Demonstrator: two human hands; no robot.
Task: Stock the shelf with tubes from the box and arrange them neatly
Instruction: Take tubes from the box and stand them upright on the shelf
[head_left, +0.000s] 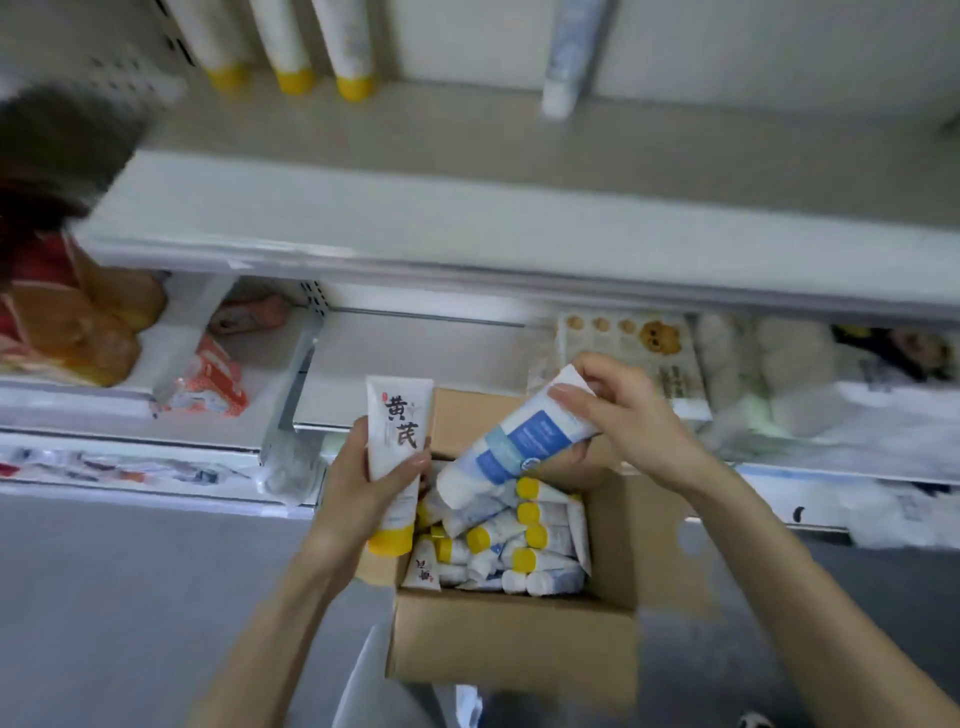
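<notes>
Closest in, between two bare forearms: an open cardboard box on the grey floor, flaps folded outward. Inside, a loose heap of tubes, white bodies, some capped yellow and some white, lying on their sides and pointing various ways.

Above the box's left edge, left grip curled round a yellow-capped tube, thumb across the front, fingers behind. White body, large black characters, a small red seal near the top, faint grey print lower down. Long axis close to vertical in the picture; yellow cap toward the person, flat crimped end toward the shelving.

Just right of it, over the open box, a blue-and-white tube: white with blue panels and a white cap. Long axis diagonal, cap down and left above the heap, crimped end up and right. Right grip pinching that upper end between thumb and fingertips. Caps of the two held tubes near each other, whether touching not clear.

Beyond the box, lower shelves with a biscuit pack to the right and an orange packet to the left, both blurred.

Farthest, the upper shelf, pale and wide. At its back left, three standing tubes in a row, yellow caps down, bodies rising out of view. Well to their right, a pale blue tube on its white cap.
</notes>
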